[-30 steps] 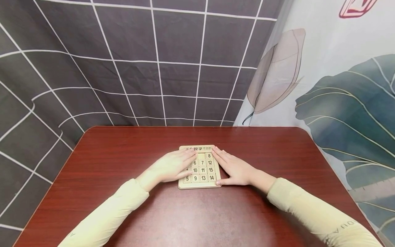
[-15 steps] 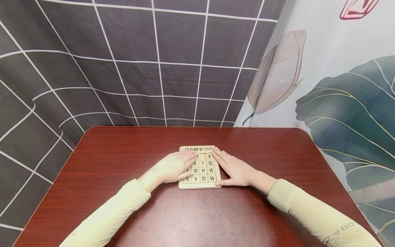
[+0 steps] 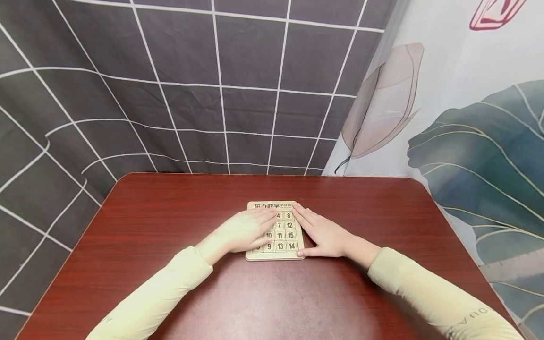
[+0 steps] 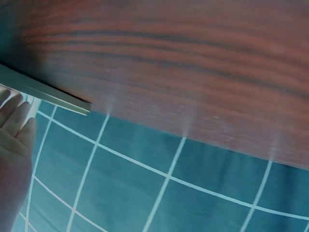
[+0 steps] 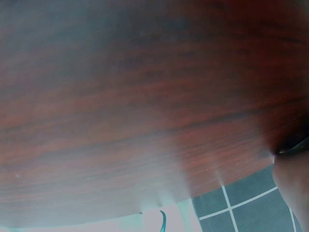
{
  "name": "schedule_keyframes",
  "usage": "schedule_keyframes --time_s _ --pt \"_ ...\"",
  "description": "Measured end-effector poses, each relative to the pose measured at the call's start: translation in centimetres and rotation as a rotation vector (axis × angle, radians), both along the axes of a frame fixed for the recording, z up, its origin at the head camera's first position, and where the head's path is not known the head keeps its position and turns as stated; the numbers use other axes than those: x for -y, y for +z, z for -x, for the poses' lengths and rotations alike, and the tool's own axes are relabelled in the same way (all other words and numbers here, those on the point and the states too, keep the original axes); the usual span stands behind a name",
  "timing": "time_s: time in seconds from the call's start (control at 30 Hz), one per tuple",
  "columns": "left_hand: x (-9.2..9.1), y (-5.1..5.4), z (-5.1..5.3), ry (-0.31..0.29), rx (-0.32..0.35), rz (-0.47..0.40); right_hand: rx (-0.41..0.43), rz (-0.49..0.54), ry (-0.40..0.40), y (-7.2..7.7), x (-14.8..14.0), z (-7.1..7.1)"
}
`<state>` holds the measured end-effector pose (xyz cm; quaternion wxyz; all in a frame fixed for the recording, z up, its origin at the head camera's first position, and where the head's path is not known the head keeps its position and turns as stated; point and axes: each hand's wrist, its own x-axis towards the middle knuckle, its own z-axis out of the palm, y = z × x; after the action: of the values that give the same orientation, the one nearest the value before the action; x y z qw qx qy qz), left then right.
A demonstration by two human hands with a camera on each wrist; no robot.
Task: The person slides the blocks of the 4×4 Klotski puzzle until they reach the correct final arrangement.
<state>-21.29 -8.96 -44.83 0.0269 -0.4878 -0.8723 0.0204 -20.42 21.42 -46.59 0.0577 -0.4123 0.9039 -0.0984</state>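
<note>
A pale wooden number sliding puzzle [image 3: 276, 256] lies flat on the table in the head view. My left hand [image 3: 242, 232] rests over its left part, fingers straight, fingertips on the top row beside the 4 tile [image 3: 278, 216]. Several left-side tiles are hidden under that hand. Along the right edge my right hand [image 3: 329, 237] steadies the frame, straight fingers at the upper corner and thumb spread to the lower one. In the left wrist view part of the left hand [image 4: 14, 154] shows under the puzzle's edge [image 4: 53, 94]; the right wrist view catches only a bit of the right hand [image 5: 293, 186].
The puzzle sits on a reddish-brown wooden table [image 3: 170, 203] with rounded far corners. Behind it hangs a dark grey curtain [image 3: 246, 113] with white grid lines. A pale leaf-printed curtain [image 3: 382, 141] hangs on the right.
My left hand has shifted slightly right, and the 4 tile has slid right into the top-row gap beside the 8. The right hand has stayed in place.
</note>
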Motion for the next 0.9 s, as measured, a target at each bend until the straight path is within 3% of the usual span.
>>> schedule_keyframes --time_s 0.47,0.67,0.9 --pt "4.3 0.4 -0.9 0.044 -0.051 -0.042 0.006 0.001 -0.002 0.1 0.1 -0.1" --pt "4.3 0.8 -1.4 0.047 -0.052 -0.042 0.003 0.0 0.0 0.2 0.2 -0.1" --pt "2.9 0.9 -1.3 0.035 -0.035 -0.033 -0.009 0.001 0.005 0.1 0.1 -0.1"
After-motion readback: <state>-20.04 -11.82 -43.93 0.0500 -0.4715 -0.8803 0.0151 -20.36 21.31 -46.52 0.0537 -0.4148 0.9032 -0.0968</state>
